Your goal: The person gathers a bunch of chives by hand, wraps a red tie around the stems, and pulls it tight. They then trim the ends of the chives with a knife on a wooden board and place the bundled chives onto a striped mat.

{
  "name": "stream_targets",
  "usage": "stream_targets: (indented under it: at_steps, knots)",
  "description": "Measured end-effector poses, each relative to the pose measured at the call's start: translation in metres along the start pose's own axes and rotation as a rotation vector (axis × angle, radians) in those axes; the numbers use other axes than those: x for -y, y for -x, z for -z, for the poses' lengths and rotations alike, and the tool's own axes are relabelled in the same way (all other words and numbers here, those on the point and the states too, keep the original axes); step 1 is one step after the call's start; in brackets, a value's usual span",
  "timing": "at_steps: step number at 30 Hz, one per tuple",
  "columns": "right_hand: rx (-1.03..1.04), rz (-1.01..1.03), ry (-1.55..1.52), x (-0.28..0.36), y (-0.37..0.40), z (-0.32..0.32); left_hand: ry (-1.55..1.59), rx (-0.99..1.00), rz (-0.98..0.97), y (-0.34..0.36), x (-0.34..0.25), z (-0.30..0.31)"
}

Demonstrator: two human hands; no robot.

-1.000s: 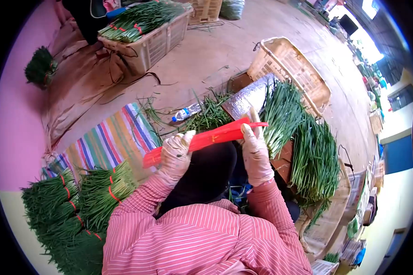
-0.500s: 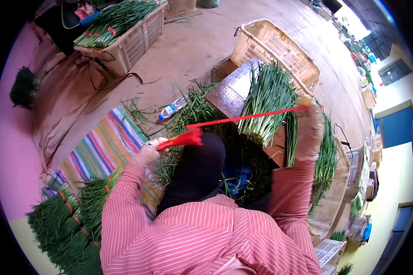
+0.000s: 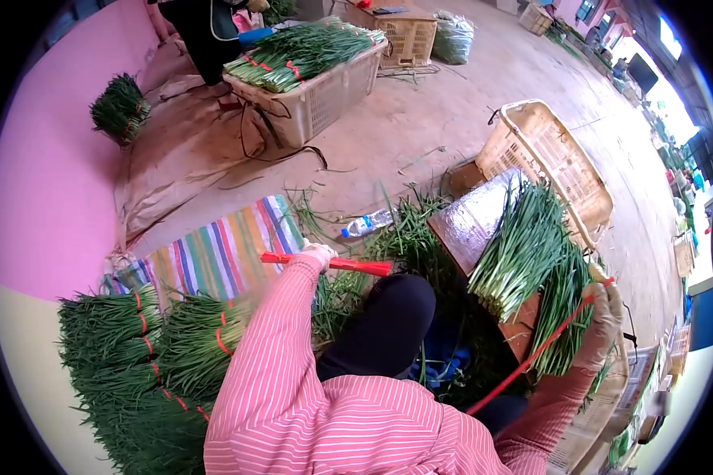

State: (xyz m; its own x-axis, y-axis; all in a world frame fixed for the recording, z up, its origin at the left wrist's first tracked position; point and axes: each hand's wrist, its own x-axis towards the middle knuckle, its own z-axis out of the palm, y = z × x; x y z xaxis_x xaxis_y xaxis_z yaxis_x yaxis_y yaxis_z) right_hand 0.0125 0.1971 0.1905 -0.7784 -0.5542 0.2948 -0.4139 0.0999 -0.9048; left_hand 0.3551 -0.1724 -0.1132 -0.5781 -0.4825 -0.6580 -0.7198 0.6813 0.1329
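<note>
My left hand (image 3: pixel 315 255), in a pale glove, is closed around a bundle of red tie strips (image 3: pixel 360 266) above the striped cloth. On the right, my gloved right hand (image 3: pixel 604 317) pinches one long red strip (image 3: pixel 535 356), which slants down toward my lap. Beside that hand, a loose pile of garlic chives (image 3: pixel 519 245) lies partly on a silvery board (image 3: pixel 475 218), pale stem ends toward me. More green leaves (image 3: pixel 562 332) lie under and behind the red strip.
Tied green bunches (image 3: pixel 111 364) are stacked at left beside a striped cloth (image 3: pixel 214 253). A water bottle (image 3: pixel 368 223) lies on the floor near leaf scraps. An empty-looking crate (image 3: pixel 558 158) stands behind the board; a filled crate (image 3: pixel 325 103) is farther back, near another person (image 3: pixel 198 36).
The view has shifted. My right hand has moved down and outward with its single strip, whose free end now hangs toward my lap. My left hand still grips the red bundle, now held nearly level.
</note>
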Motion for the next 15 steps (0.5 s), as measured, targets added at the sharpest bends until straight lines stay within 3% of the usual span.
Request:
stream_targets:
  at_steps: [2, 4, 5, 6, 7, 9, 10, 11, 13, 15]
  knots:
    - [0.078, -0.020, -0.030, 0.007, 0.004, -0.033, -0.133, -0.324, -0.033, 0.009, -0.017, 0.016]
    - [0.050, -0.057, -0.136, -0.009, 0.004, -0.056, 0.467, -0.375, -0.304, -0.005, -0.045, 0.054]
    - [0.111, -0.096, -0.210, -0.009, 0.005, -0.069, 0.678, -0.350, -0.411, 0.032, -0.079, 0.094]
    - [0.154, -0.104, -0.181, 0.007, 0.010, -0.088, 0.804, -0.340, -0.658, 0.056, -0.109, 0.120]
    - [0.199, -0.266, -0.321, 0.028, 0.016, -0.106, 0.948, -0.249, -0.767, 0.074, -0.138, 0.132]
    - [0.226, -0.335, -0.402, 0.025, 0.020, -0.122, 1.023, -0.064, -0.866, 0.112, -0.185, 0.146]
    - [0.231, -0.243, -0.318, 0.007, 0.016, -0.124, 0.996, 0.009, -0.894, 0.121, -0.205, 0.150]
    - [0.224, -0.280, -0.334, -0.006, 0.014, -0.125, 0.979, 0.056, -0.935, 0.120, -0.219, 0.145]
    - [0.251, -0.354, -0.453, 0.000, 0.016, -0.126, 1.180, 0.241, -0.870, 0.117, -0.232, 0.137]
    - [0.261, -0.365, -0.465, 0.003, 0.015, -0.124, 1.260, 0.295, -0.898, 0.114, -0.238, 0.127]
